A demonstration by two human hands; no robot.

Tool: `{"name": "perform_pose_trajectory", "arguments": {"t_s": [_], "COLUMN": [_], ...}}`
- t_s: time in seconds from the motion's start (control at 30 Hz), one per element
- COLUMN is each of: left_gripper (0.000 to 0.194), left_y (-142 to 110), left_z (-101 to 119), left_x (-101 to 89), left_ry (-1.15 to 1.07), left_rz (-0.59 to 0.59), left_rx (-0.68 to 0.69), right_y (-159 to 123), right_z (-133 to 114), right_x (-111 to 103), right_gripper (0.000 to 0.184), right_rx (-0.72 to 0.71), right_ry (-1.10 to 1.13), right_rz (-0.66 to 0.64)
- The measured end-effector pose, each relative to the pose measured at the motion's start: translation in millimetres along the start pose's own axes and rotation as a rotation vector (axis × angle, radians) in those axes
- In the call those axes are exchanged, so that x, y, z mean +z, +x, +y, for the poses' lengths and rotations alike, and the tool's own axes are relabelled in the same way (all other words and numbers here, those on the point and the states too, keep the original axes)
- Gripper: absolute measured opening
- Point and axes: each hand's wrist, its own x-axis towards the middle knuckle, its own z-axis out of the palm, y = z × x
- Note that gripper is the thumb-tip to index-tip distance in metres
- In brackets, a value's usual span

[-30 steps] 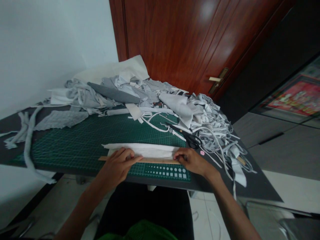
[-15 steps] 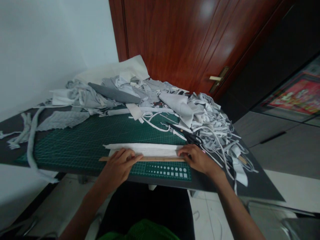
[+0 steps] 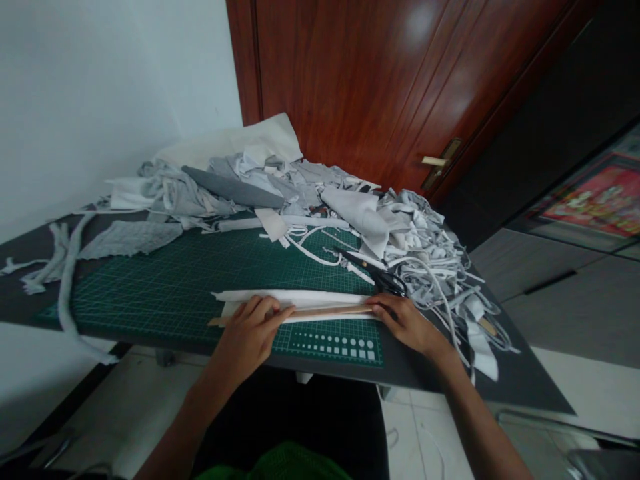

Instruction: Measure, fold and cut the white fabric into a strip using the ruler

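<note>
Working left to right across a dark table (image 3: 30, 250), with a white wall (image 3: 100, 100) at 10 o'clock: long twisted fabric strip (image 3: 67, 300) at 9 o'clock, grey knit scrap (image 3: 131, 239) just above it. Green cutting mat (image 3: 165, 300) fills the table's near half. Left hand (image 3: 247, 333) at 7 o'clock, fingers (image 3: 265, 308) curled over a wooden ruler (image 3: 325, 311), pressing it down onto a white fabric strip (image 3: 295, 298); ruler lies on the strip, slightly tilted, both on the mat's near part. Right hand (image 3: 405, 325) at 4 o'clock, fingertips (image 3: 377, 301) at the ruler's right end. Cannot tell whether either hand is closed round the ruler; its far edge is hidden. Black-handled scissors (image 3: 385, 280) lie just beyond the right hand, at 3 o'clock, against a heap of grey and white fabric scraps (image 3: 260, 180) spanning 10 to 3 o'clock. Reddish wooden door (image 3: 350, 87) at 1 o'clock.
</note>
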Motion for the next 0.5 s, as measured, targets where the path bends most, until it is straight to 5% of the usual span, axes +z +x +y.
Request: {"name": "perform_pose_trajectory", "arguments": {"t_s": [0.5], "left_gripper": [0.048], "left_y": [8.0], "left_z": [14.0], "left_x": [6.0], "left_ry": [-0.055], "left_rz": [-0.017], "left_rx": [0.002], "right_y": [-1.8], "right_z": [11.1], "right_x": [7.3], "right_gripper": [0.027], "right_rx": [-0.155], "right_ry": [0.038], "right_rz": [0.005]}}
